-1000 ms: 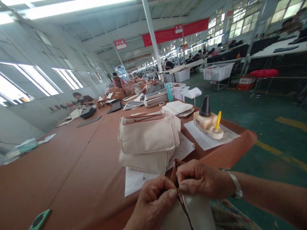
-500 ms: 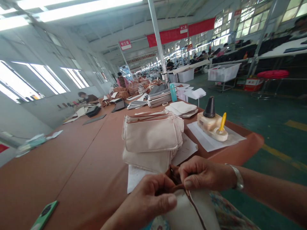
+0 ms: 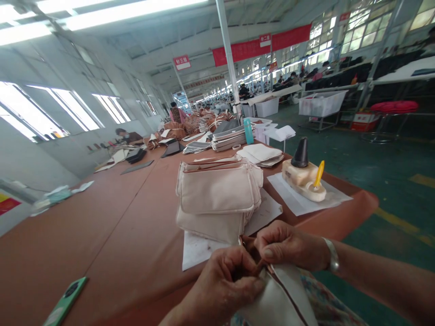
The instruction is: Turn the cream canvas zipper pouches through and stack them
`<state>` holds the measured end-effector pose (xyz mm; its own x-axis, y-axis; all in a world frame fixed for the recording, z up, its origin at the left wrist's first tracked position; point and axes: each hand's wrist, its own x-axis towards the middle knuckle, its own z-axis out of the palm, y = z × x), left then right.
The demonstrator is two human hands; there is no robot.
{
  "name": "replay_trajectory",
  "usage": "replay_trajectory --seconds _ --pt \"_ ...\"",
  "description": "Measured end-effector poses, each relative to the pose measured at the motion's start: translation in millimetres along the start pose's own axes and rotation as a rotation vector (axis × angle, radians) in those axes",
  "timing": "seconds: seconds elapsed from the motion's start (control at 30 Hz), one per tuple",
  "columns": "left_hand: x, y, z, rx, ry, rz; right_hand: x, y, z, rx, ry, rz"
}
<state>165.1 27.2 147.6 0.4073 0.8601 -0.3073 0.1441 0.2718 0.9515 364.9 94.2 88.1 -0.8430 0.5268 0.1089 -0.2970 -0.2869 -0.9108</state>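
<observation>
My left hand [image 3: 227, 283] is closed, thumb and fingers pinching the brown edging at the top of a cream leather bag piece [image 3: 275, 301]. Beside it, my right hand [image 3: 288, 244] grips the same edging from the other side, its thumb close to the left fingertips. A dark slit-like line runs down the cream piece, which hangs over my lap at the table's front edge. Brown material shows behind the fingers. Just beyond my hands, a stack of similar cream pieces [image 3: 217, 188] with brown edges rests on white paper [image 3: 193, 251].
On the brown-covered table [image 3: 136, 235] are a glue container [image 3: 302, 179] with a yellow-handled tool [image 3: 318, 173], a black cone [image 3: 300, 153], a green phone [image 3: 66, 301] and a teal bottle [image 3: 248, 131]. Farther back lie stacked grey pieces [image 3: 227, 138]. A person [image 3: 129, 136] sits at the far left.
My left thumb has moved in from apart to press against its fingers at the edging, and the left hand has shifted right. My right hand keeps its grip. The view has shifted slightly.
</observation>
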Motion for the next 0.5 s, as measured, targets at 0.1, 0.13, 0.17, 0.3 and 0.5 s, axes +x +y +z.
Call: replay_trajectory --seconds 0.1,0.13,0.17,0.3,0.5 --pt "-4 3 -6.7 -0.006 -0.073 -0.046 0 -3 1 -0.051 -0.009 0.011" --pt "-5 3 -7.9 -0.024 -0.066 -0.058 -1 -5 2 -0.076 -0.009 0.012" --pt "-5 2 -8.2 -0.048 -0.045 -0.075 -1 -6 3 -0.096 -0.007 0.008" --pt "-1 -3 -1.3 -0.127 0.144 -0.173 0 -9 7 -0.110 0.000 -0.034" --pt "8 0 8.0 0.185 0.223 -0.010 1 -1 7 -0.086 0.029 -0.054"
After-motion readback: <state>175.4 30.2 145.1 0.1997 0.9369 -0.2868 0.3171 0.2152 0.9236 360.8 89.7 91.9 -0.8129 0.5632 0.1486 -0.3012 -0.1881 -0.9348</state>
